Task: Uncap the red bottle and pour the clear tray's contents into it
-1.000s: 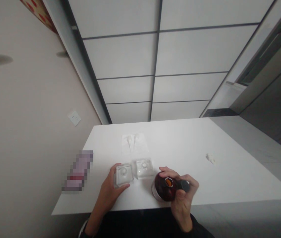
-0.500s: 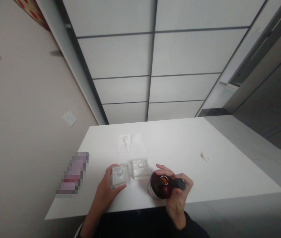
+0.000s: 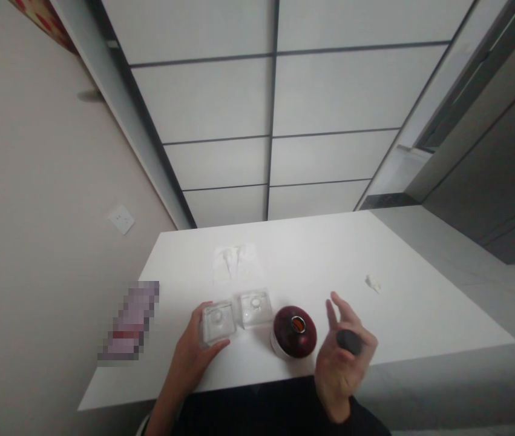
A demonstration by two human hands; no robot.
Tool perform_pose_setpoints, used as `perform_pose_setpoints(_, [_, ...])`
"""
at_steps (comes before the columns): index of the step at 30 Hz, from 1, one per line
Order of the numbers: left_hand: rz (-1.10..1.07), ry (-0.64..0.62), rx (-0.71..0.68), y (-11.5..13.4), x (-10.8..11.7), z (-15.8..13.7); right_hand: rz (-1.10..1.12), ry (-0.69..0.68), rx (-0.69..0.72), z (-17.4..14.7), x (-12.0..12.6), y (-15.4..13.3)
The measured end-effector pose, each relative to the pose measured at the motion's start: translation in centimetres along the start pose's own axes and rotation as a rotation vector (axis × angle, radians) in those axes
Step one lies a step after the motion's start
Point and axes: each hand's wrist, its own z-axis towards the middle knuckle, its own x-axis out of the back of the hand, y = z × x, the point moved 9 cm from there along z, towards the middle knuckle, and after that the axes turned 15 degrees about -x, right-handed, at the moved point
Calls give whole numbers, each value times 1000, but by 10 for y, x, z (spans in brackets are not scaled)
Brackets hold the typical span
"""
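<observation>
My left hand [image 3: 196, 348] is wrapped round a square clear glass bottle [image 3: 218, 325] with a round open neck, standing on the white table. Just right of it stands a second clear glass bottle [image 3: 256, 310] of the same shape. A dark red round bottle [image 3: 294, 333] with a metal-rimmed open mouth and a pale label stands nearest my right hand. My right hand [image 3: 345, 357], apart from the red bottle, grips a black cap [image 3: 348, 342], its index and middle fingers stretched forward.
Two small clear funnel-like pieces [image 3: 233, 260] lie on a thin clear sheet toward the back of the white table [image 3: 311, 254]. A crumpled white scrap [image 3: 373, 283] lies at the right. A blurred-out pinkish item [image 3: 130, 321] is at the left edge.
My right hand has let go of the red bottle's side and moved right with the black cap. My left hand stays on the glass bottle.
</observation>
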Motion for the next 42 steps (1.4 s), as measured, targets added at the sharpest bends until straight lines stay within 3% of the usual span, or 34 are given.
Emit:
perform_pose_setpoints(2, [-5,-28,9,0,-1,0,-70,117,29,17,24,-2])
perform_pose_setpoints(3, [-7,-42,13,1,-1,0,-162,100,0,30,30,4])
perform_pose_setpoints(5, [-6,-45,17,3,-1,0,-409,-143,-101,57,24,29])
perform_pose_setpoints(7, [-2,-20,20,5,1,-1,-678,-460,-100,69,7,55])
perform_pose_setpoints(9, [-3,4,14,7,2,-1,-876,-620,-83,76,-4,77])
perform_pose_setpoints(16, [-12,-17,31,7,0,-1,-1093,-714,-114,86,-51,108])
perform_pose_setpoints(19, [-15,-45,42,6,0,1,-1112,-725,-141,82,-53,109])
perform_pose_setpoints(21, [-9,-35,46,5,1,2,-1071,-705,-159,74,-38,104])
perform_pose_setpoints(24, [-1,-20,51,3,1,0,-917,-561,-168,57,7,87])
perform_pose_setpoints(28, [14,-5,37,2,0,-1,-903,-377,-8,22,60,66])
perform_pose_setpoints(33, [13,-29,26,5,0,2,-927,-190,579,-23,69,46])
perform_pose_setpoints(36, [2,-48,19,9,0,2,-912,-76,648,-31,76,53])
perform_pose_setpoints(42, [-11,-24,12,14,0,-1,-905,-27,648,-38,86,65])
